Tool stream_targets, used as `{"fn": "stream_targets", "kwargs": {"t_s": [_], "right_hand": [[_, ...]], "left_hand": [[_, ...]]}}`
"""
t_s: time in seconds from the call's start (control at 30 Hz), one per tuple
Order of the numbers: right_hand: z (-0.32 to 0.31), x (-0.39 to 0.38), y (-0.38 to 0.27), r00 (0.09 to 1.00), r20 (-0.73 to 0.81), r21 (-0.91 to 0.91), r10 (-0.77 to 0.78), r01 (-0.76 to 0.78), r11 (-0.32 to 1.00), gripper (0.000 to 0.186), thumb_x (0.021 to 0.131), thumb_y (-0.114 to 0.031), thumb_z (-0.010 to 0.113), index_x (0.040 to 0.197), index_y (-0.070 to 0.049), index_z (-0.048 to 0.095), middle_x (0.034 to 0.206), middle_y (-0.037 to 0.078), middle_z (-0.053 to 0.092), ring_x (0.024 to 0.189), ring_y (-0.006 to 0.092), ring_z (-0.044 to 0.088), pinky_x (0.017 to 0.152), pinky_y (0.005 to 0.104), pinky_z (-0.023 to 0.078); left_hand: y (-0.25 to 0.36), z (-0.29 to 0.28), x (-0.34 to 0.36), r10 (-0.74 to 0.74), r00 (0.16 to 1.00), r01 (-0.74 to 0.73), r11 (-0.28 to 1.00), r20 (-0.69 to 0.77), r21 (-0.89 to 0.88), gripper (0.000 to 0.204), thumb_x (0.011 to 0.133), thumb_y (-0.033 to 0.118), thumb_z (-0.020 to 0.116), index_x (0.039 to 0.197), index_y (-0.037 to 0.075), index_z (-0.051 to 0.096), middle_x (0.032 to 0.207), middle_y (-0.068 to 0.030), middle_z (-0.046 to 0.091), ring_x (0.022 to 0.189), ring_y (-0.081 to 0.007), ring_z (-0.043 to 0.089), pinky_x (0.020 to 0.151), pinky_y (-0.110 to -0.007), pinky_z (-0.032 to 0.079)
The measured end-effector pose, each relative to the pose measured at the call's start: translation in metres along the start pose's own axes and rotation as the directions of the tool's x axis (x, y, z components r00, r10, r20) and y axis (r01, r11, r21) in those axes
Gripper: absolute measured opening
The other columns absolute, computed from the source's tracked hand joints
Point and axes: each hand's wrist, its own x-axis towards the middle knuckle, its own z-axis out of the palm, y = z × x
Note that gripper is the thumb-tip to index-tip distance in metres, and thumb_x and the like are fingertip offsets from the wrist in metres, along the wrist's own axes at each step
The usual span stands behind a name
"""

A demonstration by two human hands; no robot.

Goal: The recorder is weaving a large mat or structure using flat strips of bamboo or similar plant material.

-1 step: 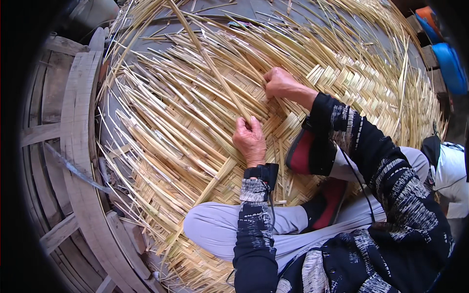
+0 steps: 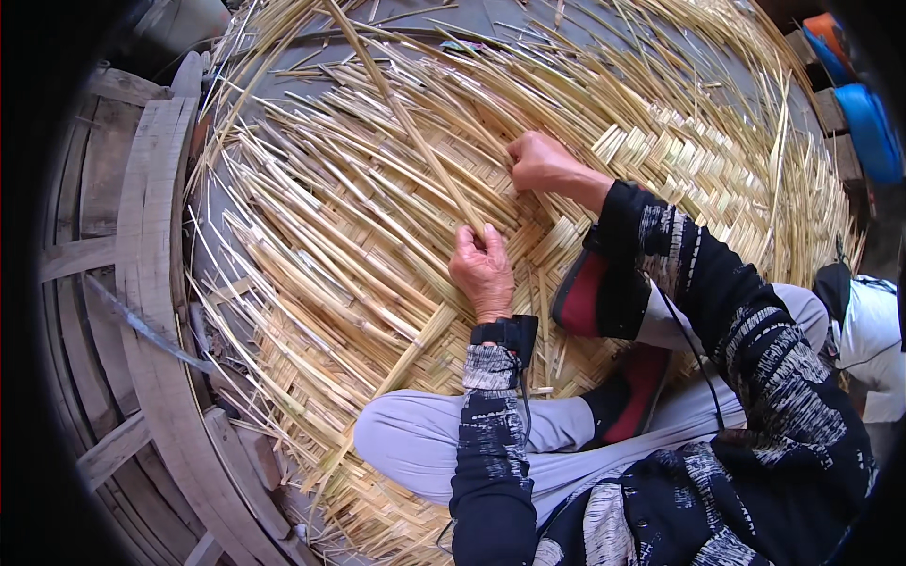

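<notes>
My left hand (image 2: 483,269) pinches the lower end of a long, pale split-reed strip (image 2: 410,123) that slants up toward the top left. My right hand (image 2: 545,168), fingers curled, is up and to the right on the woven mat (image 2: 679,170); what its fingertips hold is hidden among the strips. Loose strips lie in dense rows over the left part of the mat, while a herringbone weave shows at right and below. My crossed legs (image 2: 406,439) and dark red-and-black shoes (image 2: 585,292) rest on the mat.
A slatted wooden frame (image 2: 151,283) runs along the left edge, with a pale bucket (image 2: 184,24) behind it. At the right are blue plastic items (image 2: 864,132), an orange one (image 2: 821,42) and a white sack (image 2: 868,335). Grey floor (image 2: 689,42) shows beyond the mat.
My right hand has shifted very slightly to the left. Otherwise the view looks the same.
</notes>
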Motion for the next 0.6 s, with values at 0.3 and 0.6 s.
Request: {"fn": "stream_targets", "kwargs": {"t_s": [0.3,0.6], "right_hand": [[0.016,-0.007,-0.010,0.999,-0.053,-0.274,-0.003,-0.012,0.962,0.017,0.061,-0.010,0.055,0.071,0.001,0.064,0.075,0.023,0.061,0.077,0.0354,0.062,0.067,0.0415,0.048],[0.017,-0.006,-0.014,0.989,-0.029,-0.186,0.147,-0.150,0.971,0.017,0.064,-0.012,0.057,0.072,0.000,0.065,0.076,0.020,0.062,0.079,0.0329,0.062,0.067,0.0394,0.048]], "left_hand": [[0.001,0.003,-0.001,-0.015,1.000,0.011,0.988,-0.028,-0.157,0.013,0.082,0.013,0.056,0.075,0.001,0.054,0.058,-0.0083,0.059,0.051,-0.0145,0.058,0.049,-0.028,0.045],[-0.001,0.002,-0.001,0.011,1.000,-0.013,0.997,-0.028,-0.082,0.014,0.081,0.013,0.057,0.074,0.002,0.054,0.056,-0.0080,0.057,0.049,-0.0146,0.056,0.048,-0.028,0.043]]}}
